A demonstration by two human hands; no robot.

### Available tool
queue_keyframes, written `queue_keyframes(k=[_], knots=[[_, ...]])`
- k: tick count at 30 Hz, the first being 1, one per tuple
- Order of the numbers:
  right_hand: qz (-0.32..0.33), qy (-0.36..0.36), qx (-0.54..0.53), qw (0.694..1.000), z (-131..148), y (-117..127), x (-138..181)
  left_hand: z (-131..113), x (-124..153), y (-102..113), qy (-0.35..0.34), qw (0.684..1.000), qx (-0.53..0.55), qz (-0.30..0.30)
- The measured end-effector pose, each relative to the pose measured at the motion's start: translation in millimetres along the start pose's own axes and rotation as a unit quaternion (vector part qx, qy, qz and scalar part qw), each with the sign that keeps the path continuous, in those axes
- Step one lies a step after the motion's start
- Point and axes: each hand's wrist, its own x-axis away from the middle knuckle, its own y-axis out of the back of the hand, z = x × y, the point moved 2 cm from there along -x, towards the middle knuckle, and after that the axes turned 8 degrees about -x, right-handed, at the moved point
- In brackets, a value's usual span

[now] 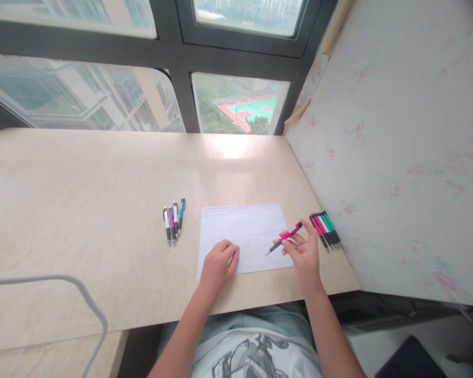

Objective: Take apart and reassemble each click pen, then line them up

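A pink pen with a dark grip (pixel 287 236) is held in my right hand (pixel 306 260), between thumb and fingers. Its tip points down and left above the paper, and a raised fingertip is at its clicker end. My left hand (pixel 220 265) rests on the lower left part of the white paper (pixel 242 231), fingers curled in, and nothing shows in them. Small lines of writing run along the top of the sheet.
Left of the paper lie several pens (pixel 172 223), white, purple and blue. A row of pink and green pens (pixel 326 230) lies by the flowered wall (pixel 398 157). A grey cable (pixel 79 289) arches over the wooden desk (pixel 82 210) at left. Windows stand behind.
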Motion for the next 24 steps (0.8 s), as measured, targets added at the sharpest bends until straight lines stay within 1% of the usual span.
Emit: queue_keyframes(k=[4, 11, 17, 24], knots=[[0.0, 0.002, -0.005, 1.0, 0.2, 0.9, -0.1, 0.0, -0.6, 0.5, -0.001, 1.0, 0.006, -0.004], [0.001, -0.014, 0.0, 1.0, -1.6, 2.2, -0.5, -0.6, -0.7, 0.8, 0.0, 1.0, 0.001, -0.002], [-0.008, 0.01, 0.01, 1.0, -0.7, 3.1, 2.4, 0.1, -0.3, 0.7, -0.004, 1.0, -0.001, -0.005], [-0.014, 0.019, 0.017, 1.0, -1.0, 2.0, 1.0, -0.3, -0.5, 1.6, -0.005, 1.0, 0.01, -0.01]])
